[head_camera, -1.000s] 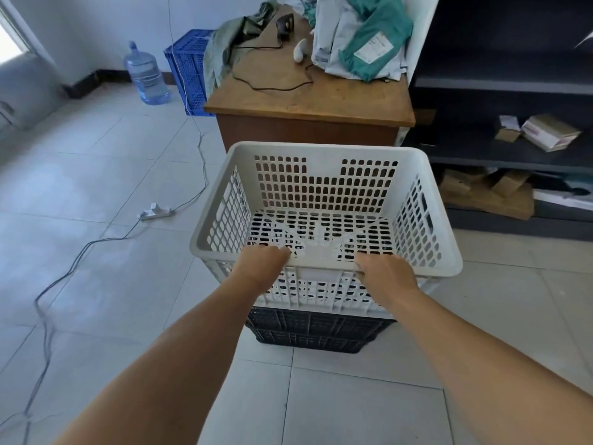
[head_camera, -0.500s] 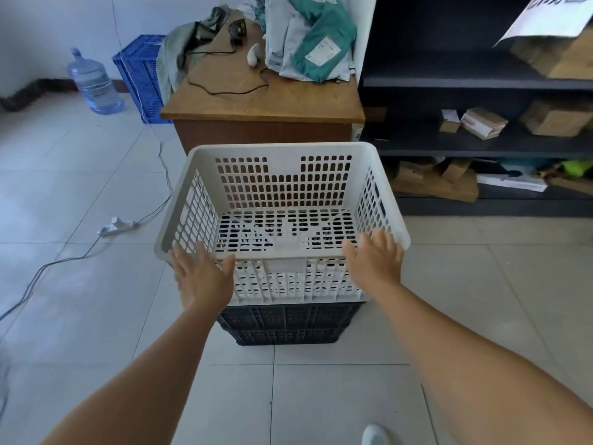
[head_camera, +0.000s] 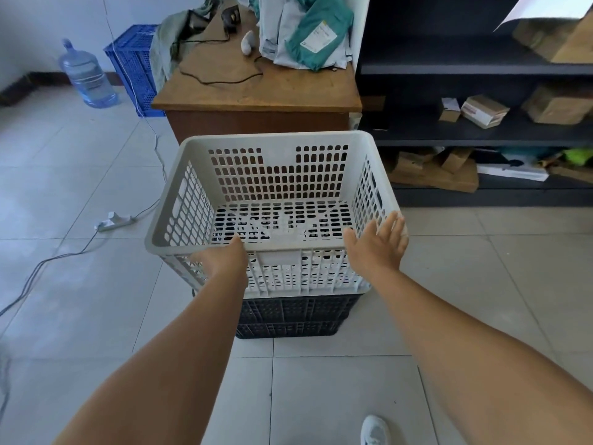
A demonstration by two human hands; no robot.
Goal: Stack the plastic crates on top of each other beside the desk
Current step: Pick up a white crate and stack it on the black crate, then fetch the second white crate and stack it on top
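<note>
A white perforated crate (head_camera: 272, 175) rests on a black crate (head_camera: 295, 316) on the tiled floor, just in front of the wooden desk (head_camera: 256, 97). My left hand (head_camera: 224, 261) is at the white crate's near wall, thumb up at the rim and fingers tucked out of sight beneath it. My right hand (head_camera: 378, 245) is flat with its fingers spread, at the near right corner of the rim. A blue crate (head_camera: 134, 65) stands by the wall behind the desk's left side.
A dark shelf unit (head_camera: 481, 133) with cardboard boxes fills the right. On the floor to the left are a water bottle (head_camera: 86, 78), a power strip (head_camera: 112, 221) and its cable. Parcels and cables lie on the desk. My white shoe (head_camera: 375, 431) shows at the bottom.
Both hands let go of the near rim and opened. Now the left hand is back at the rim, and the right stays open at the corner. The white crate stays on the black one.
</note>
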